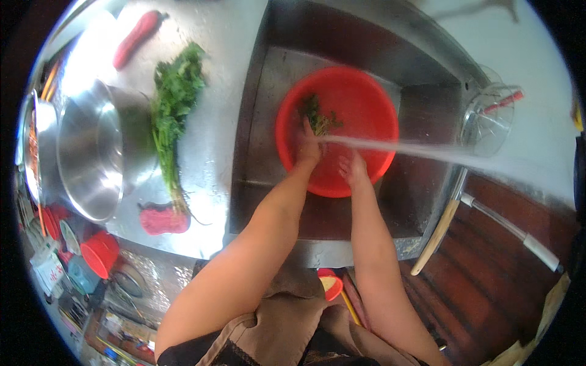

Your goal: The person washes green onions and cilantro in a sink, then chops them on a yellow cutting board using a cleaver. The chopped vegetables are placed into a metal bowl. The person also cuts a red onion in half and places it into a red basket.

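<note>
A red plastic basin (366, 110) stands in the metal sink, and a stream of water (389, 145) falls into it from the right. Inside the basin, my left hand (310, 148) touches a small bunch of leafy greens (318, 119); whether its fingers are closed on the stems is unclear. My right hand (353, 168), fingers slightly apart, is over the basin's lower part, below the stream, with nothing seen in it. A larger bunch of leafy herbs (176, 100) lies on the steel counter to the left, its root ends over a pink sponge or cloth (164, 219).
The metal sink (256, 114) surrounds the basin. A large steel pot (91, 151) and a pink-red object (137, 40) are on the counter. Right of the sink are a wire-and-glass item (490, 119) and a wooden handle (437, 235). Red buckets (100, 254) stand lower left.
</note>
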Available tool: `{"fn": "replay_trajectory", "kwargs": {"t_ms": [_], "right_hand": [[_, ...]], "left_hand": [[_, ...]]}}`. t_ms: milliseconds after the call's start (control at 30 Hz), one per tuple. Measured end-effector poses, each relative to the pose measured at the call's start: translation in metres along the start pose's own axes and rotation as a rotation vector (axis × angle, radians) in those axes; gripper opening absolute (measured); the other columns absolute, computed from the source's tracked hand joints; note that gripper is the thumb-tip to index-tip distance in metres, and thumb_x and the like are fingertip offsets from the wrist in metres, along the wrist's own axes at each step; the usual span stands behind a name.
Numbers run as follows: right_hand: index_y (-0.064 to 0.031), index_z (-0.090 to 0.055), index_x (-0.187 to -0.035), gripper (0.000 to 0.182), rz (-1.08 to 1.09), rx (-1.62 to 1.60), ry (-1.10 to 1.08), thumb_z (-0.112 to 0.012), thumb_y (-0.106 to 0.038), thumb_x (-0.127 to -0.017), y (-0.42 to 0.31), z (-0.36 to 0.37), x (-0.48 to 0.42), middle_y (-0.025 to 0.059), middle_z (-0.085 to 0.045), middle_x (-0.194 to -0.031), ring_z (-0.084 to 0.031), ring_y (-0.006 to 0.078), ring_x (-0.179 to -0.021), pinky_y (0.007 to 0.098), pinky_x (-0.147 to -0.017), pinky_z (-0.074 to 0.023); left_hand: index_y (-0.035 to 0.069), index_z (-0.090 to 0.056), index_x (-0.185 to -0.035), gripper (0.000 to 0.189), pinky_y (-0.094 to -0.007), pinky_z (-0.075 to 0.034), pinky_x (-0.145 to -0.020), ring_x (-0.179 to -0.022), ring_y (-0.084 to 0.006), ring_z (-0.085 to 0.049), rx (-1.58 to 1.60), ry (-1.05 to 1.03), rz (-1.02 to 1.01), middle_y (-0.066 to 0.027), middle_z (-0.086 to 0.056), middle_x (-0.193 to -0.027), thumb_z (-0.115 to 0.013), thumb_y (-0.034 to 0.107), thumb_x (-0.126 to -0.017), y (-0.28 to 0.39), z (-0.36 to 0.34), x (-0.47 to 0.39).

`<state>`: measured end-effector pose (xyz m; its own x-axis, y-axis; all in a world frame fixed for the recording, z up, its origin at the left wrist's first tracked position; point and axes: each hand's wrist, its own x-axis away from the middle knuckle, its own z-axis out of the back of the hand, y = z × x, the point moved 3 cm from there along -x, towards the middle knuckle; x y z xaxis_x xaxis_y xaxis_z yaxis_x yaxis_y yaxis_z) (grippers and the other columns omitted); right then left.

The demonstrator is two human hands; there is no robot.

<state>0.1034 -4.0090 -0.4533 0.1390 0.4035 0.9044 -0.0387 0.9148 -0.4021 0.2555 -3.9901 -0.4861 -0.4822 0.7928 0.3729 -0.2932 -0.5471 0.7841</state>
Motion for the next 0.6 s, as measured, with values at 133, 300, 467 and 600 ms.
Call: {"fn": "replay_trajectory", "kwargs": {"t_ms": [133, 300, 467, 600], "right_hand": [[-0.0059, -0.041, -0.136, 0.078, -0.049, -0.116, -0.332, -0.055, -0.060, -0.082, 0.018, -0.019, -0.069, 0.0156, -0.045, -0.136, -0.043, 0.0309, -0.121, 0.0432, -0.100, -0.0348], [-0.0012, -0.048, -0.132, 0.078, 0.643, 0.673, -0.335, -0.062, -0.056, -0.079, 0.006, -0.049, -0.096, 0.0170, -0.052, -0.129, -0.049, 0.0301, -0.119, 0.0402, -0.100, -0.0384], [-0.0011, -0.049, -0.130, 0.064, 0.719, 1.289, -0.291, -0.055, -0.047, -0.087, -0.010, -0.044, -0.123, 0.0154, -0.056, -0.124, -0.055, 0.0279, -0.111, 0.0382, -0.094, -0.0452], [-0.0030, -0.053, -0.122, 0.051, 0.188, -0.507, -0.503, -0.047, -0.043, -0.091, 0.006, -0.092, -0.101, 0.0130, -0.059, -0.119, -0.056, 0.0272, -0.106, 0.0404, -0.089, -0.0479]], "left_hand": [[0.010, -0.004, -0.150, 0.099, -0.0415, -0.038, -0.101, -0.123, -0.0412, -0.042, -0.142, -0.190, 0.090, -0.0301, -0.041, -0.132, -0.065, 0.004, -0.072, -0.004, -0.031, 0.007], [0.006, -0.024, -0.144, 0.077, -0.0430, -0.034, -0.105, -0.126, -0.0419, -0.039, 0.178, -0.058, 0.187, -0.0302, -0.041, -0.134, -0.063, 0.016, -0.078, -0.026, -0.026, -0.009], [0.000, -0.040, -0.136, 0.061, -0.0464, -0.030, -0.107, -0.125, -0.0425, -0.042, 0.330, 0.153, 0.367, -0.0260, -0.044, -0.135, -0.051, 0.034, -0.087, -0.009, -0.009, -0.025], [0.000, -0.046, -0.133, 0.058, -0.0506, -0.029, -0.106, -0.126, -0.0434, -0.039, -0.182, -0.023, 0.304, -0.0216, -0.041, -0.140, -0.042, 0.043, -0.093, 0.002, -0.010, -0.039]]}}
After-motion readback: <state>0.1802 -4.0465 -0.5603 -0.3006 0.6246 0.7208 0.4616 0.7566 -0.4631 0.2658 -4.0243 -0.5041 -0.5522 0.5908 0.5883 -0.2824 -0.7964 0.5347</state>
